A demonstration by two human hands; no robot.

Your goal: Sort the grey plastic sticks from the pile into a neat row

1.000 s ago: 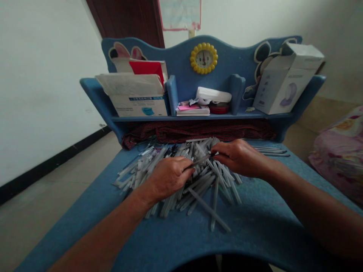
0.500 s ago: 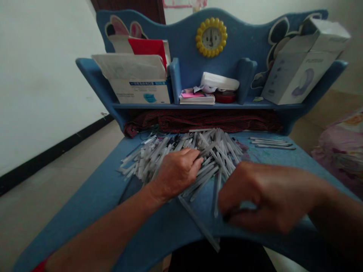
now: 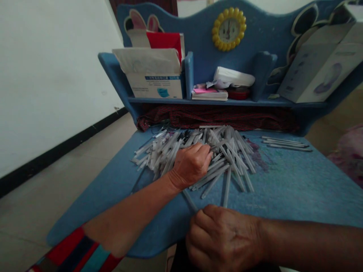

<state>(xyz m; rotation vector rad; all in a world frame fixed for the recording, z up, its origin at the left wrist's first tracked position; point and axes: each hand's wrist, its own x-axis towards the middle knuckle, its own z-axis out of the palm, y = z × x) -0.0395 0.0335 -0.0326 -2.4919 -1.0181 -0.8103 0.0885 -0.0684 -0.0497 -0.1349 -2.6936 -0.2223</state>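
While the left hand (image 3: 194,162) rests on the heap of translucent, greyish-white plastic tubes (image 3: 234,153) at mid-frame, its fingers are curled closed and appear to pinch a slender, smoky-grey plastic tube (image 3: 219,144). This tube projects from the fingertips toward the right of the frame, its long axis rising slightly over the paler pieces; the left hand is much the nearer to it. The right hand (image 3: 224,238) lies at lower centre, well apart, back upward and fingers bent inward; the fingertips are hidden, so whether they hold anything cannot be told. Two loose tubes leave the heap's lower edge toward this hand, one nearly vertical in the frame, the other slanting down to the right.

The tubes are straight, narrow and smooth, with a dull, frosted sheen, and cross at many angles. Four thin, dark-grey rods (image 3: 286,144) lie roughly parallel at right of frame. The blue-painted table (image 3: 300,181) has a mottled, worn surface. Behind the heap stretches a crumpled red-and-black checked cloth (image 3: 218,117); a sleeve striped in red, navy and teal (image 3: 85,251) enters at lower left.
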